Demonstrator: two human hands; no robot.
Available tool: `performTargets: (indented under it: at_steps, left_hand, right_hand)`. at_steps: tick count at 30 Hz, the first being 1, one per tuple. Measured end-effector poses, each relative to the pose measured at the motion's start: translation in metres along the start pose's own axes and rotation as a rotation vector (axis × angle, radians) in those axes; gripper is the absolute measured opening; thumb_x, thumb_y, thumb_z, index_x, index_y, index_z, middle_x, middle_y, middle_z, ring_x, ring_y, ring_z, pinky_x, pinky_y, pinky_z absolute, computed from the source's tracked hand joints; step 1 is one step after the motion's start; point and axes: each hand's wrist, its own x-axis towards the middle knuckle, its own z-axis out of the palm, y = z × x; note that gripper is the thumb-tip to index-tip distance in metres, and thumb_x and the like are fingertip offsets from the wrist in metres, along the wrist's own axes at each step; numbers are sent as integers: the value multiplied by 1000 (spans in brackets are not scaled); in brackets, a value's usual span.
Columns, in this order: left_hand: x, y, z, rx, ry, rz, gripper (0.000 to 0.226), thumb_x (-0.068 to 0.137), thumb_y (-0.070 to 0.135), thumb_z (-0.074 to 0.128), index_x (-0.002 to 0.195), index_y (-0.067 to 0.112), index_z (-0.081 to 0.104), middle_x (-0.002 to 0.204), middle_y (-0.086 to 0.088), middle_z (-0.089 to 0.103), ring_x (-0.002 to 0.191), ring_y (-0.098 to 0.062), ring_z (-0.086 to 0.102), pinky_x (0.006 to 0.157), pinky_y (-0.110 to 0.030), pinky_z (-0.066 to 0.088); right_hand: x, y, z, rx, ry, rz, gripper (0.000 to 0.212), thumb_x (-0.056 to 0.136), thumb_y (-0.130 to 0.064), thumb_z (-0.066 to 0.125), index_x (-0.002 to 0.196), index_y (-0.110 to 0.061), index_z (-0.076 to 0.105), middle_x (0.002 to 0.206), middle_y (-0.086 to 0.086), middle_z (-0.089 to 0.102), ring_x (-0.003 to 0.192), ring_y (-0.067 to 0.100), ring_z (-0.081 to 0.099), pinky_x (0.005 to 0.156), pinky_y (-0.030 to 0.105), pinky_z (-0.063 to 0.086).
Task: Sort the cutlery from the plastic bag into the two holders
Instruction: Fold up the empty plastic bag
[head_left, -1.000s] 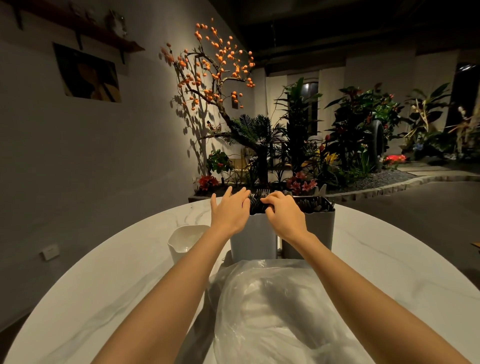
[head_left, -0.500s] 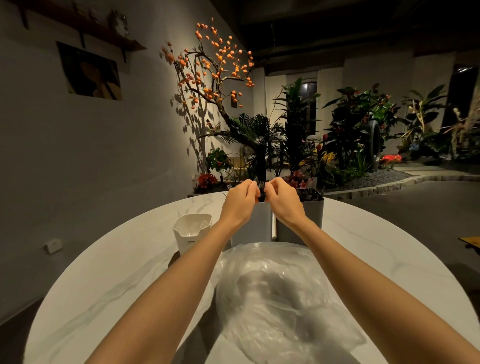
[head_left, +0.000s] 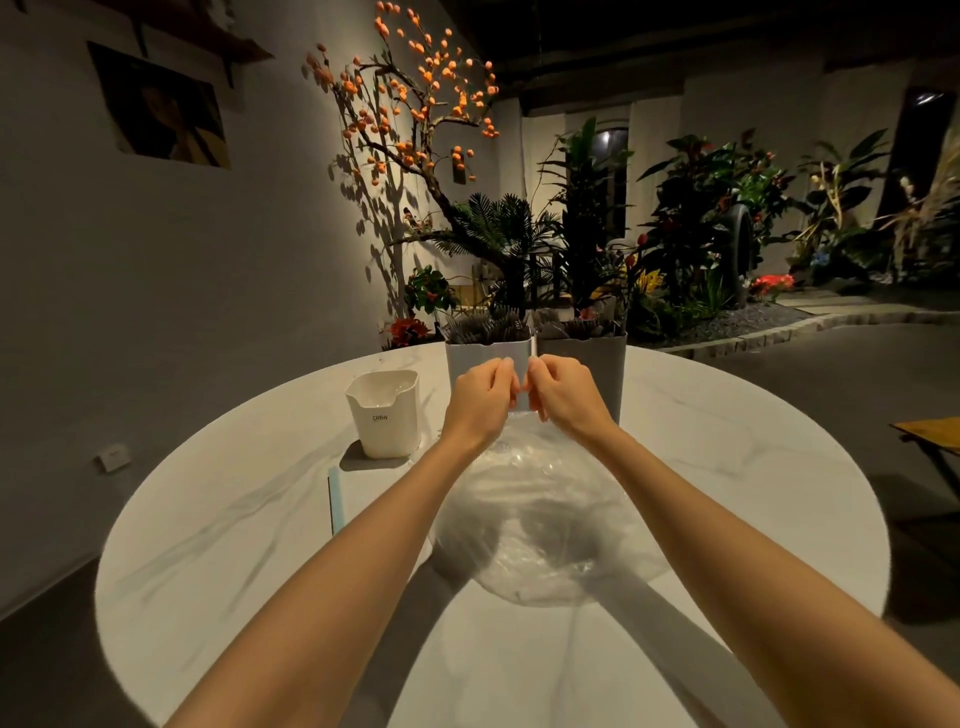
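Two tall holders stand side by side at the far side of the table, a white holder (head_left: 467, 364) on the left and a grey holder (head_left: 602, 364) on the right. Dark cutlery (head_left: 488, 327) fills both to the rim. A crumpled clear plastic bag (head_left: 545, 519) lies in front of them. My left hand (head_left: 480, 402) and my right hand (head_left: 569, 397) sit close together before the holders, fingers curled, pinching what looks like the bag's far edge. What is inside the bag is hard to make out.
A small white container (head_left: 384, 415) stands left of the holders, on a flat pale board (head_left: 337, 499). The round white marble table (head_left: 727, 493) carries everything. Plants and a tree with orange fruits stand behind, and a wooden stool sits at the right.
Both hands left the tops of the holders, met between them, then came down and toward me to the bag's far edge. The fingers curled from spread into a pinch.
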Motion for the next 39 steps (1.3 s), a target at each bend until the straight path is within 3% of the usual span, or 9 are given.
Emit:
performTargets:
  at_steps: [9, 12, 15, 19, 22, 25, 29, 33, 39]
  left_hand:
    - [-38, -23, 11, 80, 114, -1, 40, 102, 21, 36, 68, 15, 55, 60, 0, 56, 61, -21, 56, 62, -44, 49]
    - [-45, -35, 15, 158, 154, 19, 39, 102, 22, 38, 67, 18, 55, 59, -1, 58, 60, -20, 55, 61, -40, 47]
    - [-45, -48, 19, 204, 81, -7, 34, 101, 23, 41, 73, 19, 59, 66, 2, 61, 66, -17, 57, 77, -41, 50]
    - [-35, -57, 22, 366, -71, -66, 25, 99, 20, 44, 112, 20, 66, 112, 0, 66, 107, -19, 55, 105, -44, 37]
    - [-32, -61, 26, 494, -197, -60, 45, 96, 10, 44, 140, 22, 46, 144, -1, 45, 136, -22, 33, 113, -41, 19]
    - [-35, -69, 36, 469, -319, -85, 70, 89, -1, 45, 151, 25, 24, 159, 3, 19, 147, -16, 9, 117, -43, 8]
    - [-34, -78, 40, 278, -369, -119, 79, 83, -9, 43, 152, 21, 17, 161, 2, 8, 149, -15, 2, 119, -47, 12]
    - [-37, -72, 39, 39, -276, -156, 81, 80, -18, 40, 150, 19, 22, 158, -4, 16, 146, -20, 12, 120, -38, 14]
    - [-41, -67, 39, 134, -226, -92, 79, 76, -15, 51, 145, 20, 35, 154, 0, 22, 139, -21, 14, 115, -38, 23]
  right_hand:
    - [-38, 23, 7, -17, -90, 138, 38, 100, -15, 38, 71, -8, 61, 60, 6, 63, 49, 13, 58, 53, 22, 51]
    - [-42, 41, 7, -85, -143, 193, 35, 99, -14, 38, 79, -7, 66, 70, 8, 68, 61, 17, 64, 63, 26, 54]
    - [-39, 55, 8, -205, -168, 212, 33, 97, -15, 40, 90, -2, 70, 87, 12, 71, 81, 26, 66, 78, 38, 53]
    - [-33, 66, 7, -317, -157, 193, 35, 97, -2, 37, 121, -2, 63, 121, 16, 64, 109, 31, 59, 96, 38, 46]
    - [-29, 71, 8, -448, -216, 206, 42, 93, 3, 39, 133, -3, 51, 131, 18, 57, 115, 30, 55, 99, 34, 44]
    - [-32, 79, 11, -664, -234, 251, 47, 93, -6, 51, 139, -3, 42, 133, 15, 54, 117, 28, 54, 100, 32, 44]
    - [-32, 82, 8, -813, -251, 225, 31, 92, -11, 57, 122, -5, 57, 118, 10, 63, 103, 25, 61, 86, 30, 49]
    - [-30, 81, 14, -650, -250, 106, 32, 91, -6, 53, 121, -7, 61, 117, 12, 64, 103, 28, 60, 89, 33, 46]
    - [-34, 77, 2, -749, -394, 344, 29, 97, -11, 47, 118, 5, 57, 118, 21, 60, 111, 35, 58, 81, 33, 43]
